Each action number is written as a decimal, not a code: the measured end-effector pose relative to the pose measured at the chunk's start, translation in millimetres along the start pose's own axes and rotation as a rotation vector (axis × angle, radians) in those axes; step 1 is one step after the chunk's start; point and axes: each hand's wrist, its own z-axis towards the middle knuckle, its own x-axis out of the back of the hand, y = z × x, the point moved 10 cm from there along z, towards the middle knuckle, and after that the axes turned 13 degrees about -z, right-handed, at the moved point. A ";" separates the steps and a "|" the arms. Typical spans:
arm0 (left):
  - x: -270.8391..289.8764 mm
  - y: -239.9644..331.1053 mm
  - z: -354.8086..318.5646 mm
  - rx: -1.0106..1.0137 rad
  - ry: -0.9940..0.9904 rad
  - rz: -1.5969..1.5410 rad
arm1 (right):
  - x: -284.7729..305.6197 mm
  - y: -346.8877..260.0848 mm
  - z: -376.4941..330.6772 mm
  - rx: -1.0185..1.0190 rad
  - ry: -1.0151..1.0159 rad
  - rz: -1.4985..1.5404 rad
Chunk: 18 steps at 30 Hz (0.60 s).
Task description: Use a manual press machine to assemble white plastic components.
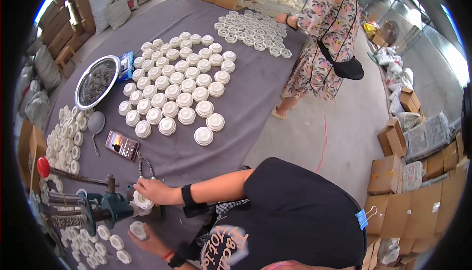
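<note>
My right hand (153, 191) reaches across to a small blue-green hand press (110, 208) and grips a white round cap (143, 201) seated at the press. A black band sits on that wrist. Closer to me, my left hand (150, 243) holds another white round cap (138, 230) by its edge. The press has a long lever ending in a red ball knob (43, 166). More white caps (105, 245) lie loose below the press.
Rows of white caps (177, 85) cover the grey cloth table (246, 93). A phone (121, 145), a metal bowl (97, 81) and a bead string (144, 165) lie near. Another person (324, 44) stands at the far caps (253, 31). Cardboard boxes (393, 137) stand right.
</note>
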 end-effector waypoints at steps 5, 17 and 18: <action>1.8 -4.0 3.1 -0.158 -0.094 0.404 | -26.7 5.7 4.7 -0.019 0.026 -0.127; -83.0 45.7 19.0 0.147 -0.376 -0.404 | -81.6 29.8 27.5 0.139 -0.249 -0.250; -86.5 48.1 21.6 0.166 -0.389 -0.427 | -87.8 37.1 30.5 0.089 -0.307 -0.102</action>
